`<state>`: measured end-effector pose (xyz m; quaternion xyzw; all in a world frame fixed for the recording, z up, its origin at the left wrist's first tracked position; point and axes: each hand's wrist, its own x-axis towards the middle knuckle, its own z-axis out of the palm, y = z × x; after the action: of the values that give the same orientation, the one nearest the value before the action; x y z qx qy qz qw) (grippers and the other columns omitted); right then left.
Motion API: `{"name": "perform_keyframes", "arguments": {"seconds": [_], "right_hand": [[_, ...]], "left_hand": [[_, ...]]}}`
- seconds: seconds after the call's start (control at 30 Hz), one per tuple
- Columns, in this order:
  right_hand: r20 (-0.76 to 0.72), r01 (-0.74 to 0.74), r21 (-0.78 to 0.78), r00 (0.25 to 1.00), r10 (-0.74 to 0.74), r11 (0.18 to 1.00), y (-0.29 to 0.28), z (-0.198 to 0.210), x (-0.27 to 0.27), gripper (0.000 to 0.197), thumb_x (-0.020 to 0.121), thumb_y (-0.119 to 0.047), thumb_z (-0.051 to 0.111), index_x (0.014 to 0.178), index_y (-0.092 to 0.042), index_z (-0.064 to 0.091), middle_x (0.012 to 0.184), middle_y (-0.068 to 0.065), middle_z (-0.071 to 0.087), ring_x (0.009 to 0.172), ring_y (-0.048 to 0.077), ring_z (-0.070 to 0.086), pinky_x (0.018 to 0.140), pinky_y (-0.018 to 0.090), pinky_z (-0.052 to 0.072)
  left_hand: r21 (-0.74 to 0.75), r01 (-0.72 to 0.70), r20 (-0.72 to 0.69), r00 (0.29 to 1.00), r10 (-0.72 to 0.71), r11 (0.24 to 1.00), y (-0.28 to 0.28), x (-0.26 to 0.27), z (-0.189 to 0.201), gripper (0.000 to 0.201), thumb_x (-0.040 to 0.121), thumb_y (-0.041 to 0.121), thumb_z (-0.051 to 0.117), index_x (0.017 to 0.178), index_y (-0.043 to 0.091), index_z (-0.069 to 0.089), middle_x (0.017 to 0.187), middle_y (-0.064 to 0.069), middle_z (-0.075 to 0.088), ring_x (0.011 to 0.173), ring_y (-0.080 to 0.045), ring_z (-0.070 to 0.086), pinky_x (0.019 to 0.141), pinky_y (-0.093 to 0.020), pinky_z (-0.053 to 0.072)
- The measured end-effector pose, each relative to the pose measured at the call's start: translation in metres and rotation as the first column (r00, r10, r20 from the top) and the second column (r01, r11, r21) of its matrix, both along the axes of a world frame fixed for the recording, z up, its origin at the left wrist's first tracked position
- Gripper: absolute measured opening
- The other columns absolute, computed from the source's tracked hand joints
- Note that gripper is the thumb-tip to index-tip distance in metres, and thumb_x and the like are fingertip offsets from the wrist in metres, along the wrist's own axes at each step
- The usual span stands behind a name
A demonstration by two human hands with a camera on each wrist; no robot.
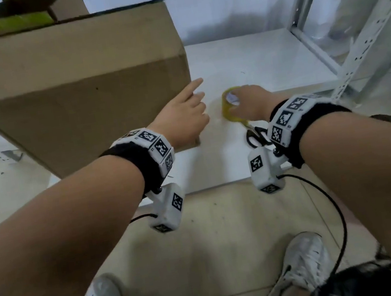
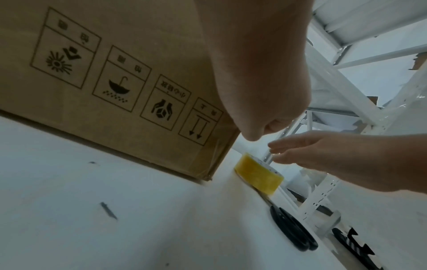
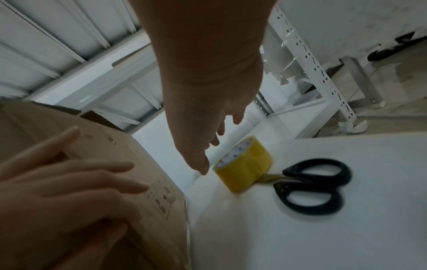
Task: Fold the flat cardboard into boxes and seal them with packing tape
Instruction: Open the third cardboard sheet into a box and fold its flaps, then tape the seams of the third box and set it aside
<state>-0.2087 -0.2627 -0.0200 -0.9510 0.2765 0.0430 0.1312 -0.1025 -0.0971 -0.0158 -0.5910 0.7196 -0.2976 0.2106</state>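
Hovering right hand [image 3: 203, 127] fingers spread above tape roll [image 3: 245, 166], left hand [image 1: 185, 119] fingers straight against box [image 1: 84, 88] corner edge, scissors [image 3: 316, 186] touching roll

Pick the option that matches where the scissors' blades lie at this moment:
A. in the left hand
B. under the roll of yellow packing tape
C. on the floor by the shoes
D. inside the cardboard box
B: in the right wrist view the black-handled scissors lie flat on the white table, their blades running under the roll of yellow packing tape; the open right hand reaches toward that roll without gripping it.
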Motion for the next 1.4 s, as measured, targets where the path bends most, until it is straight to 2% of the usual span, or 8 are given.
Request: {"name": "perform_keyframes", "arguments": {"seconds": [0.3,0.4,0.67,0.83,1.07,1.2,1.33,1.4], "right_hand": [[-0.121,0.058,-0.203,0.989,-0.084,0.977,-0.014,-0.029,0.013,0.033,0.096,-0.013,0.047,0.127,-0.01,0.056,0.124,0.016,0.059,0.122,0.033,0.05,0.104,0.043,0.031],[0.0,0.06,-0.303,0.998,-0.063,0.951,-0.012,-0.015,0.021,0.042,0.086,0.0,0.045,0.119,-0.023,0.057,0.097,0.005,0.059,0.105,0.03,0.058,0.097,0.041,0.027],[0.376,0.198,-0.243,0.922,-0.096,0.95,0.021,0.054,0.03,0.019,0.096,-0.028,0.053,0.104,-0.011,0.057,0.1,0.008,0.053,0.101,0.03,0.055,0.08,0.037,0.029],[0.717,0.41,-0.007,0.638,-0.282,0.912,0.054,0.107,0.026,0.025,0.098,-0.019,0.037,0.104,-0.011,0.06,0.107,0.008,0.061,0.109,0.031,0.054,0.082,0.037,0.028],[0.864,0.066,-0.05,0.503,0.01,0.997,0.114,0.149,0.046,0.027,0.103,-0.022,0.035,0.103,-0.004,0.056,0.112,0.013,0.055,0.104,0.03,0.05,0.087,0.047,0.04],[0.859,-0.043,-0.039,0.51,0.055,0.998,0.128,0.16,0.078,0.022,0.103,-0.025,0.042,0.098,-0.008,0.055,0.099,0.004,0.054,0.089,0.018,0.046,0.073,0.031,0.033],[0.881,-0.22,0.071,0.472,0.043,0.973,0.139,0.161,0.111,0.013,0.1,-0.017,0.049,0.088,-0.016,0.049,0.08,-0.007,0.051,0.078,0.014,0.045,0.068,0.025,0.029],[0.864,-0.309,0.096,0.498,0.075,0.946,0.143,0.158,0.12,0.01,0.1,-0.017,0.05,0.09,-0.018,0.052,0.079,-0.013,0.051,0.078,0.01,0.046,0.067,0.019,0.034]], "left_hand": [[-0.052,0.078,-0.099,0.992,-0.083,0.996,-0.014,0.005,0.007,0.024,0.075,0.011,0.038,0.067,0.014,0.06,0.067,-0.004,0.059,0.075,-0.028,0.061,0.091,-0.039,0.032],[-0.119,0.104,-0.064,0.992,-0.112,0.987,-0.012,0.011,0.013,0.02,0.076,0.013,0.042,0.07,0.015,0.061,0.069,-0.003,0.06,0.083,-0.028,0.062,0.101,-0.042,0.029],[-0.275,0.082,-0.111,0.987,-0.117,0.958,0.002,0.016,0.057,0.018,0.078,0.012,0.046,0.077,0.012,0.064,0.081,-0.006,0.064,0.093,-0.03,0.063,0.103,-0.047,0.024],[-0.328,-0.031,-0.178,0.984,-0.03,0.944,0.029,0.029,0.102,0.023,0.078,0.021,0.048,0.09,0.015,0.067,0.112,-0.009,0.066,0.098,-0.03,0.062,0.087,-0.041,0.036],[-0.444,-0.221,-0.357,0.932,0.054,0.868,0.079,0.068,0.146,0.044,0.085,0.033,0.038,0.101,0.007,0.068,0.107,-0.017,0.066,0.086,-0.036,0.064,0.071,-0.042,0.051],[-0.493,-0.45,-0.635,0.771,0.046,0.745,0.106,0.092,0.149,0.049,0.093,0.036,0.036,0.122,0.003,0.058,0.126,-0.017,0.056,0.106,-0.036,0.057,0.086,-0.043,0.046],[-0.378,-0.712,-0.925,0.305,-0.225,0.591,0.126,0.104,0.148,0.05,0.102,0.032,0.041,0.145,0.008,0.034,0.144,-0.008,0.041,0.128,-0.019,0.044,0.105,-0.029,0.036],[-0.342,-0.717,-0.935,0.193,-0.298,0.608,0.134,0.11,0.147,0.052,0.102,0.031,0.041,0.148,0.011,0.029,0.146,-0.006,0.04,0.129,-0.017,0.043,0.101,-0.019,0.038]]}}
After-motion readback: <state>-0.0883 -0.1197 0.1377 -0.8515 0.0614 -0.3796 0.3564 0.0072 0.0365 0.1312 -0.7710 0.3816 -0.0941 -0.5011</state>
